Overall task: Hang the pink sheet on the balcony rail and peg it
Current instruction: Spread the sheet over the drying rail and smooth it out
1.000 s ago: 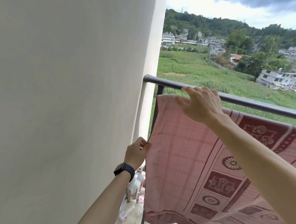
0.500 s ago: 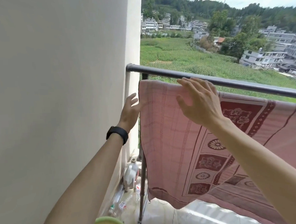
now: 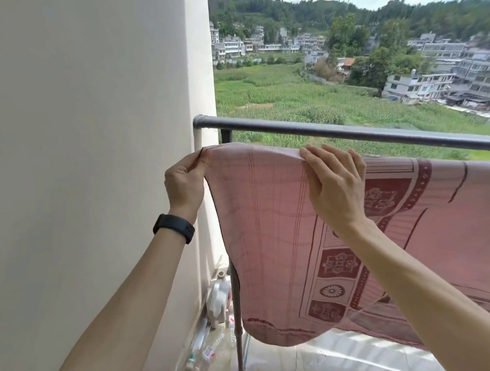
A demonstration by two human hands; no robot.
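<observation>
- Head view: the dark metal balcony rail [image 3: 349, 133] runs from the pale wall [image 3: 79, 137] rightward across the frame.
- The pink sheet [image 3: 268, 226] hangs on the near side of the rail. Its top edge is just below the rail and apart from it at the wall end.
- Further right the top edge runs close under the rail; what carries it there cannot be told.
- The sheet is checked near the wall end of the rail and has dark red flower panels further along. Its lower hem hangs well below the rail, above the floor.
- The left hand [image 3: 184, 182] is just below the rail's wall end. Thumb and bent forefinger pinch the sheet's top corner, and the other fingers are curled into the palm.
- A black wristband [image 3: 173, 228] sits on that wrist.
- The right hand [image 3: 334, 186] is just below the rail, further from the wall. Its fingers [image 3: 336, 158] lie close together, bent over the sheet's top edge, with the thumb against the near face, so it grips the cloth.
- Between the two hands the top edge arches upward.
- A rail post [image 3: 236, 299] drops from the wall end, partly behind the sheet.
- By the foot of that post stand a white jug [image 3: 217, 300] and clear bottles [image 3: 201, 346].
- Beyond the rail lie a green field [image 3: 290, 98], houses [image 3: 420, 84] and wooded hills [image 3: 285, 10].
</observation>
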